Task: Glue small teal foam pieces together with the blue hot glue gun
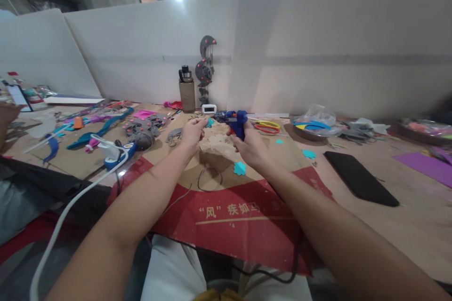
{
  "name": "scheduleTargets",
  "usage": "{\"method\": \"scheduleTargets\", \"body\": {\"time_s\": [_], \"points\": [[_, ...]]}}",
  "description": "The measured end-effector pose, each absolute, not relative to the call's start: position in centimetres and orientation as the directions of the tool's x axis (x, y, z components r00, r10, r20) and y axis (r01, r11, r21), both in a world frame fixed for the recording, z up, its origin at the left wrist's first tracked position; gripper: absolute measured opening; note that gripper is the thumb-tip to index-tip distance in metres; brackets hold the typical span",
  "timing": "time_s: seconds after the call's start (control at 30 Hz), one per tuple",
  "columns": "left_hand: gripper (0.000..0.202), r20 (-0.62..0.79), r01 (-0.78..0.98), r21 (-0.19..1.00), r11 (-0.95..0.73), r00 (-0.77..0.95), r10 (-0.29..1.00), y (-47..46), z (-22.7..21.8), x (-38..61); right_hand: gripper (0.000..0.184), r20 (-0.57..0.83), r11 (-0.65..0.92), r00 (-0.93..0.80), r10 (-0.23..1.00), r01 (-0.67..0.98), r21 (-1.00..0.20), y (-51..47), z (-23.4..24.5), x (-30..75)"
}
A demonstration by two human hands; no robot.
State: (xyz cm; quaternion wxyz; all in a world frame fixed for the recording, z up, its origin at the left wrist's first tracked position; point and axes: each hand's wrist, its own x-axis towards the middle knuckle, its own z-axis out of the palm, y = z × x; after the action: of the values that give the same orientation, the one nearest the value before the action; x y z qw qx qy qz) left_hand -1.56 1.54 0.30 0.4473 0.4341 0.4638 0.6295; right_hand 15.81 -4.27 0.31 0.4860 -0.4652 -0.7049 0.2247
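In my right hand (251, 145) is a blue hot glue gun (238, 122), its nozzle pointing left. My left hand (193, 132) is closed in a pinch, with a small teal scalloped cutout (210, 122) at its fingertips. A thin grey cord (209, 190) curls on the brown paper sheet below this hand. Nearer to me, between the hands, lies another teal cutout (239, 168). More teal pieces (309, 154) are to the right of my right hand. Scissors with red and yellow handles (267, 127) rest just behind it.
A bottle (187, 94) and a small white digital display (209, 109) stand at the back, near a hanging grey moon decoration (204, 73). A black phone (360, 178) lies right. Left are a blue power strip (120, 156), a white cable (67, 214) and grey yarn pieces (143, 134).
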Motion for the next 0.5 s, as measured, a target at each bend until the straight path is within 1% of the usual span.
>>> {"method": "scheduleTargets", "body": {"time_s": [0.1,0.17,0.5], "points": [[0.015,0.139,-0.141,0.974,-0.175,-0.231,0.963,1.63,0.2,-1.54,0.034,0.519,0.481,-0.096,0.849,0.545,-0.687,-4.28,0.24,15.73],[0.015,0.155,-0.132,0.973,-0.189,-0.233,0.96,1.68,0.13,-1.53,0.037,0.535,0.49,-0.108,0.838,0.579,-0.651,-4.36,0.32,15.68],[0.014,0.202,-0.111,0.967,-0.229,-0.215,0.955,1.5,0.05,-1.36,0.035,0.529,0.479,-0.121,0.84,0.623,-0.618,-4.69,0.34,15.37]]}}
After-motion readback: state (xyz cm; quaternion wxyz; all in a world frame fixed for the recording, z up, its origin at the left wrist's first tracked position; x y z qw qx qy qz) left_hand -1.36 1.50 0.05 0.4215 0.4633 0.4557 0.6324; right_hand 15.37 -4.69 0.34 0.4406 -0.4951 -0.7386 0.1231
